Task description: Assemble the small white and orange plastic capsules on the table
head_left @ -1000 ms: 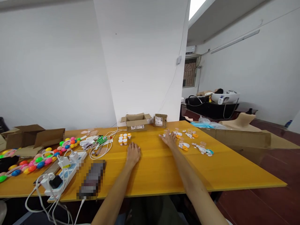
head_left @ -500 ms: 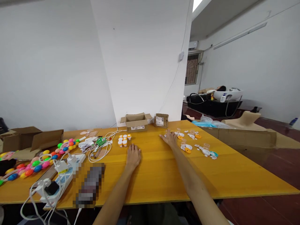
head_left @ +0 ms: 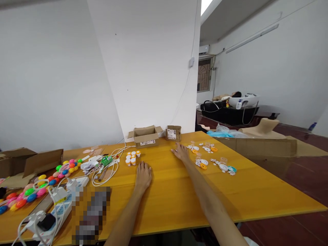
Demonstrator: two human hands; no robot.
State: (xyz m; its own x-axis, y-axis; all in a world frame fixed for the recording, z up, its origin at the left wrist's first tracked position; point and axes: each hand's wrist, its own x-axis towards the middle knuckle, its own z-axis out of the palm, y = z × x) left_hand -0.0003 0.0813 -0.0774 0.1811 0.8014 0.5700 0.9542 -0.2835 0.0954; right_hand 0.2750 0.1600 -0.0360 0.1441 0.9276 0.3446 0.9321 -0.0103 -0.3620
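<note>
Scatter of white and orange lids sits on the table just right of my right hand and spreads further out to the right. Nearest lids are close to my fingertips; can't tell if any touch. Right hand is palm down on the wood, arm stretched out, fingers apart, holding nothing.

Left hand is also flat on the table, fingers loosely spread, nothing in it. It's nearer to me than the right hand, well apart from it. Small jars with orange and white tops stand in a tight cluster just ahead of the left hand, slightly to its left, not touching it.

Beyond both hands, at the wall edge: open cardboard box, with a small closed box beside it, right ahead of my right fingertips.

Left of the left hand: tangle of white cables, then a power strip nearer me. Further left, rows of coloured plastic balls. Far right past the lids, a big cardboard sheet.
</note>
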